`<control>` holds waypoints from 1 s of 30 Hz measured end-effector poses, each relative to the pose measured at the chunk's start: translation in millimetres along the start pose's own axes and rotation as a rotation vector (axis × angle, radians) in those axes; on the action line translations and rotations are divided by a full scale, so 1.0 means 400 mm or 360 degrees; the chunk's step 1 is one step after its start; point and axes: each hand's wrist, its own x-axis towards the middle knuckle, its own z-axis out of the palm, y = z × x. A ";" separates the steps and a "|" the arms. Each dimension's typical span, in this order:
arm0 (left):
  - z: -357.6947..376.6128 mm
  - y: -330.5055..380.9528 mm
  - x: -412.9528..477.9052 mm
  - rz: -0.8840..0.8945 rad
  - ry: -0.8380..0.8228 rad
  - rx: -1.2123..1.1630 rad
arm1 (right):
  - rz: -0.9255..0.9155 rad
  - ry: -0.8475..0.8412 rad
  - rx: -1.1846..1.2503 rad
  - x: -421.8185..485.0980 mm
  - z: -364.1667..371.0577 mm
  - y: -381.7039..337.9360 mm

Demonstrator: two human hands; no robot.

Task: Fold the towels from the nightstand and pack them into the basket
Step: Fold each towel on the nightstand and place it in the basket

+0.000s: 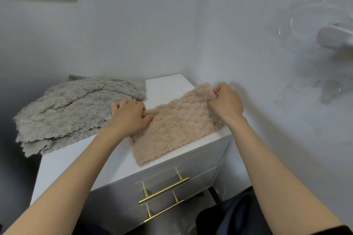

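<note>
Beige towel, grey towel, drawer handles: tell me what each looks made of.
Beige towel: plush fleece-like fabric, probably microfibre; puffy ridged pile, scalloped edge. Grey towel: similar fluffy fabric, shaggier pile, scalloped edge. Drawer handles: likely metal, brushed gold finish; thin bars with a shine.

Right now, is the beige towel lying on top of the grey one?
No, the beige towel lies beside the grey towel on the nightstand, with bare white top showing between them.

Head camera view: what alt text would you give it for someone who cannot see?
A person's left hand and right hand grip opposite ends of a beige towel on a white nightstand. A rumpled grey towel lies to its left.
</note>
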 end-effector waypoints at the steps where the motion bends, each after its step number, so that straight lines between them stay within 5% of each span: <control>1: -0.006 0.002 0.000 0.0023 0.0010 -0.0090 | -0.0029 0.0088 0.0036 0.010 0.008 -0.007; 10: -0.018 0.031 -0.029 -0.0195 -0.0151 -0.1055 | -0.0266 0.0312 0.0252 0.071 0.093 -0.123; 17: -0.037 0.045 -0.054 -0.0519 -0.0580 -0.1911 | -0.0601 0.0015 0.0729 0.100 0.157 -0.205; 20: -0.029 0.043 -0.060 -0.0473 -0.0524 -0.1765 | -0.0692 -0.0183 0.0738 0.104 0.168 -0.206; 26: 0.000 0.032 -0.074 -0.0051 -0.0101 -0.0659 | -0.0687 -0.0425 0.0501 0.100 0.146 -0.161; 30: -0.009 0.041 -0.085 0.0145 0.0038 -0.0484 | -0.0708 -0.0578 0.0372 0.063 0.099 -0.135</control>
